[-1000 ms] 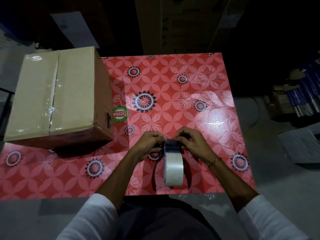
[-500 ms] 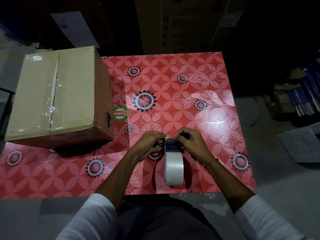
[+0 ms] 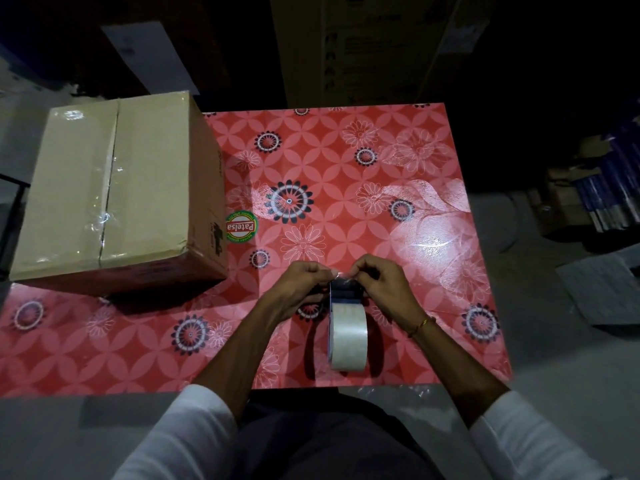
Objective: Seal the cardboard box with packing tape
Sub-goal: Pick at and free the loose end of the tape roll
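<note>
A closed brown cardboard box [image 3: 114,192] stands on the left of the red flowered table [image 3: 363,168], with shiny clear tape along its top seam. Near the table's front edge a roll of clear packing tape [image 3: 348,336] sits in a dark dispenser [image 3: 343,291]. My left hand [image 3: 299,289] grips the dispenser's left side. My right hand [image 3: 379,284] pinches the loose end of the tape at the dispenser's top. Both hands lie well to the right of the box.
A round green and red sticker [image 3: 241,227] lies on the table beside the box. Tall cartons [image 3: 363,46] stand behind the table in the dark. Stacked books and boxes [image 3: 595,192] sit on the floor at the right.
My fingertips have lifted slightly to the dispenser's top, and a short strip of tape now shows between them. The box and the roll have stayed in place.
</note>
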The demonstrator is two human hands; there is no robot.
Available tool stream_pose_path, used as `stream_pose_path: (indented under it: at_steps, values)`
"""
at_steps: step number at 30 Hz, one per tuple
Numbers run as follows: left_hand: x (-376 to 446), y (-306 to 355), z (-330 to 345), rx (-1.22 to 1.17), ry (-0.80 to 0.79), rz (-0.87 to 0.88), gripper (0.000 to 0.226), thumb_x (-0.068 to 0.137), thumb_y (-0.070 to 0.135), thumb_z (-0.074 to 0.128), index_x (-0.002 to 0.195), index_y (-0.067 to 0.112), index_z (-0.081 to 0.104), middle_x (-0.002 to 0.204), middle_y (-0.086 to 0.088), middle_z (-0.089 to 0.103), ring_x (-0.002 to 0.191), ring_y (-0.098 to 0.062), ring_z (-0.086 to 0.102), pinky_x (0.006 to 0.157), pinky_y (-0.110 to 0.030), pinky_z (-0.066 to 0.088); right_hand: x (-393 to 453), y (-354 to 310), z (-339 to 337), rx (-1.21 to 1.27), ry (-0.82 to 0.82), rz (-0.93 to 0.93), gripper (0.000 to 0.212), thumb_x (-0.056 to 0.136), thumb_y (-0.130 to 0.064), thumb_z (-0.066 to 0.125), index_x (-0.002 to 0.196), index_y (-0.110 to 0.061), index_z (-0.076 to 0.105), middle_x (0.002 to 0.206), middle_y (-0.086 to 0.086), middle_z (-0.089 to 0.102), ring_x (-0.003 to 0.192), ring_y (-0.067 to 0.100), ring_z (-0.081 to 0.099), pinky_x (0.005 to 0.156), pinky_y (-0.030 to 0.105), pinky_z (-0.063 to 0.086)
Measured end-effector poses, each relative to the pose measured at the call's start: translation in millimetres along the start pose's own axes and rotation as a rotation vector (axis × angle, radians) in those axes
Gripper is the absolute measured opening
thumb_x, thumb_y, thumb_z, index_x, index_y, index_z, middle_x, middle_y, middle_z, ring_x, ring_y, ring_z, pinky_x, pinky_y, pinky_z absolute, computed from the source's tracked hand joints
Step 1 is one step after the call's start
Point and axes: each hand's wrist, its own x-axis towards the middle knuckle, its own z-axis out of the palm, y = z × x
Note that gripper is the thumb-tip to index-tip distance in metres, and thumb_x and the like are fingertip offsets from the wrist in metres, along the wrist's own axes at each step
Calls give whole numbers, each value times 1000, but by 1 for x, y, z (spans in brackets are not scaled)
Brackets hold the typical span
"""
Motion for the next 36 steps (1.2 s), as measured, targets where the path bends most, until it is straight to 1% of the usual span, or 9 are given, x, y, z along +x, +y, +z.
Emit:
stream_pose_path:
  at_steps: [3, 8, 14, 19, 22, 25, 28, 32, 36]
  values:
    - [2, -2, 0, 9, 4, 5, 9, 93, 12, 65, 84, 9, 65, 86, -7, 67, 83, -17, 63, 76, -30, 54, 0, 0, 0, -11, 7, -3, 22, 90, 5, 57, 82, -11, 70, 79, -4, 70, 73, 6, 63, 72, 22, 49]
    - [5, -4, -1, 16, 10, 15, 8, 92, 11, 66, 85, 8, 65, 81, -4, 68, 80, -16, 64, 78, -31, 55, 0, 1, 0, -11, 11, 11, 21, 89, 5, 57, 83, -10, 70, 77, -6, 70, 72, 8, 63, 71, 27, 50]
    - [7, -8, -2, 23, 22, 29, 7, 93, 11, 66, 88, 8, 63, 87, -7, 66, 85, -19, 61, 81, -36, 53, 1, -2, -1, -5, 0, 28, 20, 89, 7, 56, 83, -7, 70, 77, -10, 69, 75, 2, 64, 73, 19, 49]
    - [5, -7, -1, 20, 23, 32, 11, 96, 10, 61, 86, 8, 63, 94, -9, 66, 88, -18, 61, 76, -31, 54, 1, -1, -1, -25, 1, 21, 19, 90, 7, 58, 84, -7, 70, 75, -11, 68, 71, -2, 61, 71, 16, 46]
    - [4, -6, -1, 23, 26, 31, 10, 98, 9, 58, 91, 6, 64, 90, -5, 65, 85, -15, 59, 71, -27, 52, 0, -1, -1, -16, 7, 24, 20, 90, 6, 58, 84, -8, 70, 76, -10, 69, 72, -1, 63, 70, 17, 47]
    - [3, -5, 0, 2, 25, 26, 14, 99, 14, 58, 88, 9, 65, 87, -3, 64, 86, -15, 59, 73, -29, 51, -1, -1, -1, -11, 6, 27, 22, 90, 6, 56, 84, -9, 70, 81, -5, 72, 74, 0, 64, 70, 17, 47]
    - [0, -3, 1, 4, 13, 35, 17, 97, 22, 63, 84, 11, 65, 77, 1, 62, 75, -9, 59, 72, -29, 51, -3, -3, 0, 2, 11, 19, 22, 91, 6, 55, 85, -9, 70, 82, -4, 72, 74, -2, 63, 69, 15, 46]
    - [2, -5, 3, 44, -10, 80, 13, 93, 13, 67, 87, 2, 63, 62, -1, 54, 43, -4, 44, 44, -19, 36, -6, -4, 1, 47, 10, 28, 23, 93, 4, 55, 84, -12, 69, 82, -6, 70, 78, 6, 65, 73, 22, 48]
    - [3, -5, 7, 63, 41, 80, 17, 93, 7, 65, 77, 8, 59, 56, 4, 55, 46, -5, 41, 47, -21, 33, -6, -4, 0, 119, 2, 46, 20, 93, 2, 59, 85, -14, 67, 83, -4, 67, 79, 7, 62, 73, 21, 49]
